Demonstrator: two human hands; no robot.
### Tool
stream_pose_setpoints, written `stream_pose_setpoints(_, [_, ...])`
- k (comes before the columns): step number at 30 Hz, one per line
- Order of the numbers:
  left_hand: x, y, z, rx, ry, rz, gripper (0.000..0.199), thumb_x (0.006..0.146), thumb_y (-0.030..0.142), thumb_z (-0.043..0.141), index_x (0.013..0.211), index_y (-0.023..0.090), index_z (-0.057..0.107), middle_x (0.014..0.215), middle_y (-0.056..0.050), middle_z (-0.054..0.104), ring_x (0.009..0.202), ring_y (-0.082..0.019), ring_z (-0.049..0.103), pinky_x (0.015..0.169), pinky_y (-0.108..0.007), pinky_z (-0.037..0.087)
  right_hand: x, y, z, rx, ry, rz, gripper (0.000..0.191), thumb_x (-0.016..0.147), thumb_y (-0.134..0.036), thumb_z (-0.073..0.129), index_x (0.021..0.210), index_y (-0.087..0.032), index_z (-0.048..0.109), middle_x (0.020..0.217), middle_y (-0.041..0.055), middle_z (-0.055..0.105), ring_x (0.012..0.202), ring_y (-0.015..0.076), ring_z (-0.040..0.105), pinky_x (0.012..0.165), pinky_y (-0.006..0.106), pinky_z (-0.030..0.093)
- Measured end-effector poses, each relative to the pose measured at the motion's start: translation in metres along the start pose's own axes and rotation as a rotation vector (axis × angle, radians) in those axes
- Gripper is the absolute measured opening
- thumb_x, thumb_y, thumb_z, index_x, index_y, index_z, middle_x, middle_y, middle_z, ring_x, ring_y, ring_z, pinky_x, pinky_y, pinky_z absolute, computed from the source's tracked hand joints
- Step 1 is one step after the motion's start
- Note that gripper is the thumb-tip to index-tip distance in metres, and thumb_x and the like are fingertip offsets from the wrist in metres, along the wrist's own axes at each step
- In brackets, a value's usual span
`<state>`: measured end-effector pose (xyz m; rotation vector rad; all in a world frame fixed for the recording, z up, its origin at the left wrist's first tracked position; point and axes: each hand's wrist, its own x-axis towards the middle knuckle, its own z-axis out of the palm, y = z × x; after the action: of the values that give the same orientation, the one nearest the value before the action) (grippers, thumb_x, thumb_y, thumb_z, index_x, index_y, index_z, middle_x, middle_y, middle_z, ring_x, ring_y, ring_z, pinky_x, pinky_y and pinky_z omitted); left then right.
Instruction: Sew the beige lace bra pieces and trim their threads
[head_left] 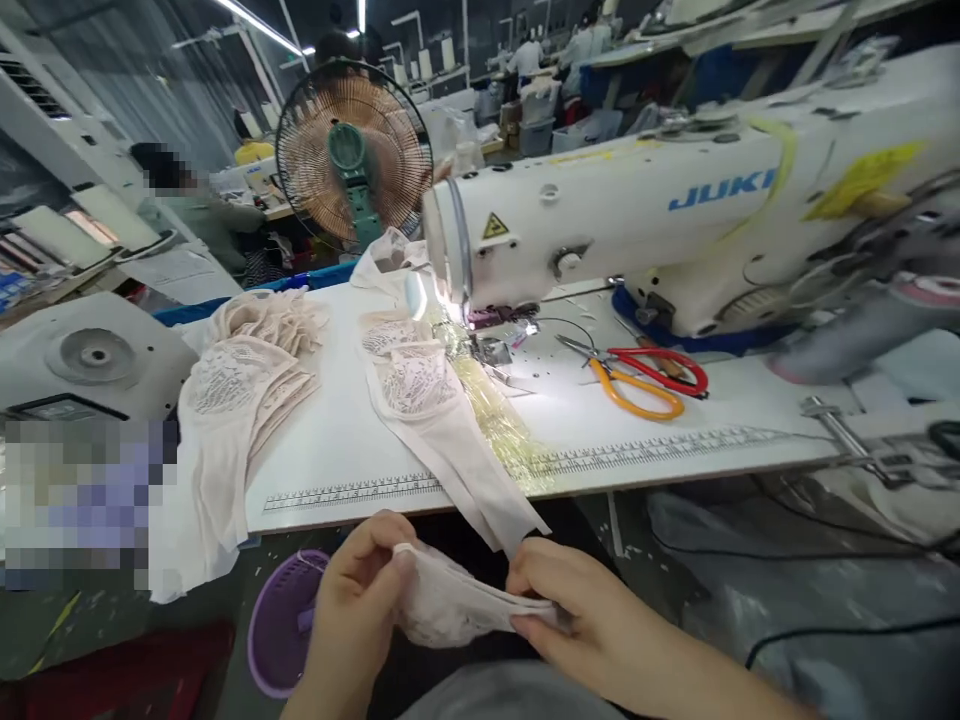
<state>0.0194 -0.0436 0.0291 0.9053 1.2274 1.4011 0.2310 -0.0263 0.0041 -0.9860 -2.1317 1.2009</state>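
Note:
Between my two hands, below the table's front edge, is a cream lace bra piece [442, 600]. My left hand [367, 580] pinches its left end between thumb and fingers. At the other end, the fingers of my right hand [559, 600] are closed on the folded fabric band. Another cream lace bra [420, 385] lies on the white table [330, 440] beside the sewing machine's needle area, its bands hanging over the front edge near my right hand. To the left sits a stack of similar bra pieces [240, 400], partly draped off the table.
A white sewing machine [600, 210] stands on the right, its lamp lit. Orange- and red-handled scissors [637, 385] lie under its arm. A ruler strip [600, 460] runs along the front edge. Behind are a fan [352, 150] and a seated person [202, 220]. A purple basket [281, 620] is below left.

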Motion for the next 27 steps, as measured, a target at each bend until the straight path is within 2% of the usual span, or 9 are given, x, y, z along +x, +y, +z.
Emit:
stream_pose_setpoints(5, [0.003, -0.002, -0.012, 0.053, 0.02, 0.019, 0.02, 0.067, 0.03, 0.077, 0.065, 0.017, 0.062, 0.073, -0.001, 0.052, 0.061, -0.012, 0.046, 0.049, -0.019, 0.036, 0.0, -0.001, 0.004, -0.016, 0.11, -0.097, 0.01, 0.074, -0.015, 0.05, 0.08, -0.019, 0.058, 0.077, 0.004, 0.06, 0.068, 0.0158, 0.055, 0.061, 0.027, 0.044])
stream_pose_setpoints(11, [0.0, 0.003, -0.01, 0.064, 0.036, 0.011, 0.019, 0.067, 0.029, 0.077, 0.065, 0.017, 0.063, 0.075, -0.001, 0.052, 0.066, -0.013, 0.047, 0.052, -0.018, 0.037, 0.003, 0.004, 0.01, -0.128, 0.174, -0.151, 0.006, 0.076, -0.021, 0.056, 0.079, -0.018, 0.06, 0.074, 0.0046, 0.062, 0.064, 0.0165, 0.055, 0.056, 0.027, 0.041])
stream_pose_setpoints(17, [-0.002, 0.006, -0.008, 0.108, 0.023, 0.003, 0.017, 0.069, 0.03, 0.076, 0.066, 0.018, 0.064, 0.076, -0.001, 0.053, 0.067, -0.013, 0.048, 0.053, -0.019, 0.037, 0.001, 0.003, 0.007, -0.066, 0.146, -0.137, 0.014, 0.08, -0.02, 0.049, 0.076, -0.018, 0.062, 0.07, 0.0045, 0.061, 0.063, 0.0165, 0.056, 0.056, 0.027, 0.041])
stream_pose_setpoints(21, [-0.003, 0.004, -0.007, 0.106, 0.018, -0.007, 0.019, 0.066, 0.032, 0.078, 0.065, 0.018, 0.065, 0.071, -0.001, 0.056, 0.064, -0.013, 0.049, 0.052, -0.02, 0.037, -0.004, 0.005, 0.003, -0.03, 0.119, -0.095, 0.008, 0.077, -0.019, 0.054, 0.081, -0.019, 0.061, 0.075, 0.0032, 0.061, 0.067, 0.0161, 0.057, 0.059, 0.027, 0.043])
stream_pose_setpoints(24, [-0.006, 0.002, -0.013, 0.17, -0.042, 0.006, 0.017, 0.07, 0.032, 0.076, 0.068, 0.018, 0.066, 0.069, -0.002, 0.058, 0.062, -0.013, 0.05, 0.053, -0.02, 0.039, -0.009, 0.007, -0.001, -0.029, 0.09, -0.064, 0.008, 0.078, -0.017, 0.057, 0.084, -0.022, 0.057, 0.077, 0.0012, 0.06, 0.069, 0.0159, 0.057, 0.06, 0.026, 0.044])
stream_pose_setpoints(27, [-0.008, 0.006, -0.022, 0.29, -0.208, -0.053, 0.007, 0.075, 0.023, 0.069, 0.079, 0.018, 0.066, 0.071, -0.001, 0.057, 0.061, -0.012, 0.051, 0.053, -0.02, 0.041, -0.014, 0.012, -0.003, -0.064, 0.042, -0.109, 0.008, 0.086, -0.021, 0.051, 0.079, -0.023, 0.052, 0.076, 0.0013, 0.058, 0.067, 0.0154, 0.057, 0.056, 0.025, 0.043])
